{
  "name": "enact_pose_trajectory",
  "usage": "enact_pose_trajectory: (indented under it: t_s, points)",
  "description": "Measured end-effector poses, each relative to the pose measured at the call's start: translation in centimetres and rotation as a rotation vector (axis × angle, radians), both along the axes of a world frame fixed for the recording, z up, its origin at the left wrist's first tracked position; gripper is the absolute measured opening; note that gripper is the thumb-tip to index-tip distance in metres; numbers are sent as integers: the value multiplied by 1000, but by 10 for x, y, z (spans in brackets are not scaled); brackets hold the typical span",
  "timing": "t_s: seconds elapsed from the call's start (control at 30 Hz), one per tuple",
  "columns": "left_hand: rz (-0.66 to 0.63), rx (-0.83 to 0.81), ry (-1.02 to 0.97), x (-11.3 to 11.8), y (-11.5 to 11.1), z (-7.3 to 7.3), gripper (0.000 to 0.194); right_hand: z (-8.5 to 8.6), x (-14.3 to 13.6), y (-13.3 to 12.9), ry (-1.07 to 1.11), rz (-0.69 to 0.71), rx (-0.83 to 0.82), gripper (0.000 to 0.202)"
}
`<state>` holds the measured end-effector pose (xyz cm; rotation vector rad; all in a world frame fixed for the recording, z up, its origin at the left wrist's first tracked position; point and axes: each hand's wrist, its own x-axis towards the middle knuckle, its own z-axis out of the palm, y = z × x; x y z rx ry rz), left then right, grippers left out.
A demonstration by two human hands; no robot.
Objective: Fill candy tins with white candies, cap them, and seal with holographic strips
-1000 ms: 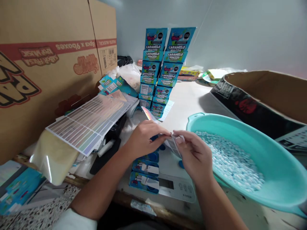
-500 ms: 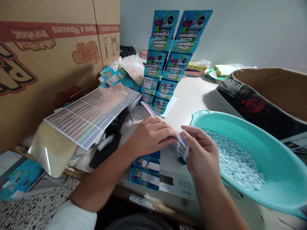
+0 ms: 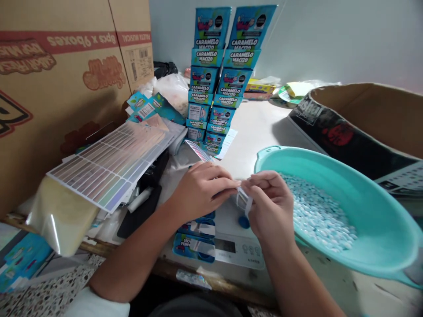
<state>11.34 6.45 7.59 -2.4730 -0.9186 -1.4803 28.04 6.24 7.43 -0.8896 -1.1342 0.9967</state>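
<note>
My left hand pinches one edge of a small clear piece with a white strip. The fingers of my right hand are closed on the other side of it, and the two hands' fingertips nearly meet. A round blue part shows just below the piece. Under the hands lies a white scale with a dark display. Blue printed cards lie at its left, partly under my left arm. To the right is a turquoise basin holding many small pale blue candies.
Stacked blue boxes stand behind the hands. Label sheets lie on clutter at left, beside a large cardboard box. An open black-printed carton stands behind the basin.
The view has shifted slightly, so the surroundings sit further left. My fingertips have come closer together at the clear piece, and the blue round part shows more fully.
</note>
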Motion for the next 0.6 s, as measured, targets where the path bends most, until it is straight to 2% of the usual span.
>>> enact_pose_trajectory:
  t_s: [0.27,0.6]
  points:
    - [109,127,82,1,-7,2,6,-3,1,-1,-10,-16,17,16]
    - [156,242,178,1,-10,5,4,3,0,-5,-94,-48,62,16]
